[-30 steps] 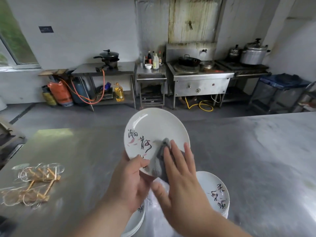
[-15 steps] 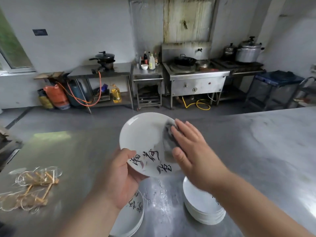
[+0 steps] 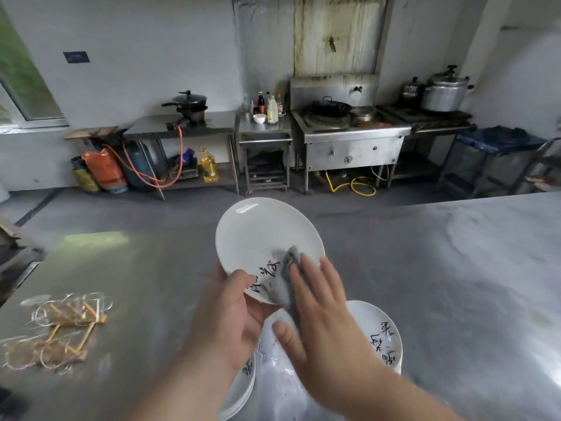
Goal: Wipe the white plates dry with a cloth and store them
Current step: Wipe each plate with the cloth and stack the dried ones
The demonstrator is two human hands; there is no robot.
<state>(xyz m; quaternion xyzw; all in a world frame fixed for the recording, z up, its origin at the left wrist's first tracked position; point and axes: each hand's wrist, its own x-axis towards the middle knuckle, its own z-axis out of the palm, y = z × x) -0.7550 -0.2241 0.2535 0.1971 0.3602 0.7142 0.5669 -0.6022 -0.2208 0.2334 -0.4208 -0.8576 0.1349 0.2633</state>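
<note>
Left grip (image 3: 227,317) pinches plate (image 3: 261,235) rim — right grip (image 3: 321,317) presses cloth (image 3: 283,282).

Kitchen seen beyond my worktop (image 3: 455,268), a dull steel surface catching a pale reflection. Window (image 3: 27,86) at far left. Grey floor (image 3: 121,208); white wall (image 3: 136,56), stained behind the stove (image 3: 349,144), which carries a black wok (image 3: 331,106). Left of the stove are a trolley with bottles (image 3: 271,106) and a steel table (image 3: 212,126) bearing a lidded pan (image 3: 188,101); gas cylinders (image 3: 103,170) beside it, an oil bottle (image 3: 208,167) on its lower shelf. Right: a large lidded pot (image 3: 444,92).
</note>
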